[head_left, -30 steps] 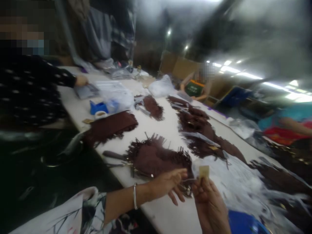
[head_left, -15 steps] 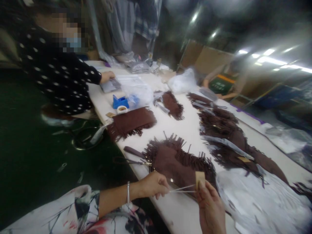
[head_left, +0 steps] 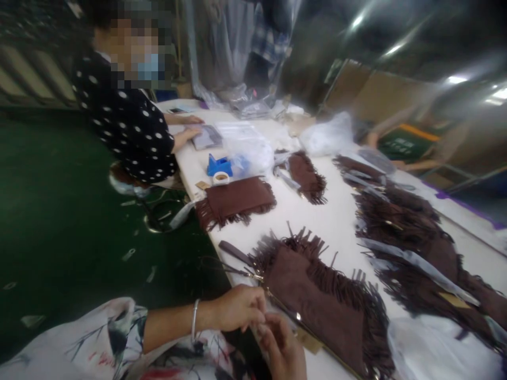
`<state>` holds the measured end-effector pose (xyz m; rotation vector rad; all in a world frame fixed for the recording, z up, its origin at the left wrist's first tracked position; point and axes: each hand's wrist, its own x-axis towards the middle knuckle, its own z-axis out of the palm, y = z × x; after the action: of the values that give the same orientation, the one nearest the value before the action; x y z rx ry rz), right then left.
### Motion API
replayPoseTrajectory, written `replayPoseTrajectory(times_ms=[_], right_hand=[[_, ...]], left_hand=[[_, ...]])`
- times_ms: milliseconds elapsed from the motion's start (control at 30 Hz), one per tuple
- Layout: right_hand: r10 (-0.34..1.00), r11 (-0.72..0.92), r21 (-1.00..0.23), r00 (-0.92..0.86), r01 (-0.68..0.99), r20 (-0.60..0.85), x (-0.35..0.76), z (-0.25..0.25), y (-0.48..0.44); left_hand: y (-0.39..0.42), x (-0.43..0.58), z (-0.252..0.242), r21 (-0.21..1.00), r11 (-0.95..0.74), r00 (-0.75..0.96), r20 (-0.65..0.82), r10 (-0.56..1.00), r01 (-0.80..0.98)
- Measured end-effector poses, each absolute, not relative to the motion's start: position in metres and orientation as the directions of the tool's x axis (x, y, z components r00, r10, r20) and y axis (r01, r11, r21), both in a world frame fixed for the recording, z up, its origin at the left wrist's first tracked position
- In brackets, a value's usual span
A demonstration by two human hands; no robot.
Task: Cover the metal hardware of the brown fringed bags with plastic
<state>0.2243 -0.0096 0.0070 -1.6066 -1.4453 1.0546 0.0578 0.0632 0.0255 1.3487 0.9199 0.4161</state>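
Note:
A dark brown fringed clutch bag (head_left: 312, 295) lies on the table in front of me, its zipper edge toward me and its wrist strap at the left end. My left hand (head_left: 241, 308), with a bracelet at the wrist, is closed in a pinch near that end. Just below and right of it, my right hand (head_left: 282, 345) is also pinched, fingertips almost meeting the left ones. A tan card tag (head_left: 309, 340) shows beside the right hand against the bag's near edge. Its thin string is largely hidden by my fingers.
Several more fringed brown bags (head_left: 241, 200) lie on the white table (head_left: 312, 221), many piled at right. A blue tape dispenser (head_left: 219, 165) and clear plastic (head_left: 253, 155) are farther back. A person in polka dots (head_left: 127, 126) works at left; another is across the table.
My hands have come together, where the string was stretched between them. The tag has left my right fingertips and now sits by the bag's edge. The view has swung left.

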Motion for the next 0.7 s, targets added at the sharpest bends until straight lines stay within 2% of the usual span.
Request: replayPoseTrajectory(times_ms=[67, 133, 167, 233, 267, 333, 400, 500, 600, 700], right_hand=[[1.0, -0.014, -0.814, 0.006, 0.581, -0.013, 0.233, 0.013, -0.001], [0.997, 0.072, -0.708, -0.025, 0.702, 0.076, 0.241, 0.022, 0.009], [0.993, 0.103, -0.671, -0.041, 0.735, 0.108, 0.244, 0.027, 0.015], [0.986, 0.153, -0.625, -0.074, 0.766, 0.151, 0.246, 0.037, 0.027], [0.982, 0.175, -0.609, -0.092, 0.774, 0.166, 0.246, 0.041, 0.033], [0.976, 0.208, -0.579, -0.124, 0.788, 0.182, 0.243, 0.047, 0.045], [0.973, 0.219, -0.554, -0.138, 0.803, 0.184, 0.239, 0.049, 0.055], [0.971, 0.23, -0.511, -0.156, 0.829, 0.184, 0.234, 0.048, 0.063], [0.963, 0.264, -0.46, -0.203, 0.848, 0.179, 0.231, 0.048, 0.066], [0.96, 0.277, -0.407, -0.232, 0.871, 0.158, 0.229, 0.048, 0.068]], left_hand=[[0.073, 0.051, 0.028, 0.901, -0.07, 0.54, -0.193, 0.819, 0.428], [0.082, 0.049, 0.029, 0.69, -0.359, 0.492, 0.005, 0.871, 0.628], [0.087, 0.049, 0.028, 0.563, -0.437, 0.486, 0.07, 0.871, 0.702], [0.094, 0.051, 0.025, 0.368, -0.498, 0.498, 0.101, 0.861, 0.786], [0.097, 0.052, 0.023, 0.312, -0.509, 0.508, 0.091, 0.857, 0.802], [0.099, 0.052, 0.02, 0.274, -0.53, 0.533, 0.069, 0.843, 0.802], [0.099, 0.049, 0.02, 0.305, -0.545, 0.56, 0.045, 0.827, 0.781], [0.098, 0.043, 0.022, 0.452, -0.459, 0.533, -0.046, 0.845, 0.765], [0.098, 0.041, 0.024, 0.698, -0.218, 0.486, -0.209, 0.849, 0.682], [0.099, 0.044, 0.02, 0.885, 0.106, 0.499, -0.35, 0.793, 0.452]])
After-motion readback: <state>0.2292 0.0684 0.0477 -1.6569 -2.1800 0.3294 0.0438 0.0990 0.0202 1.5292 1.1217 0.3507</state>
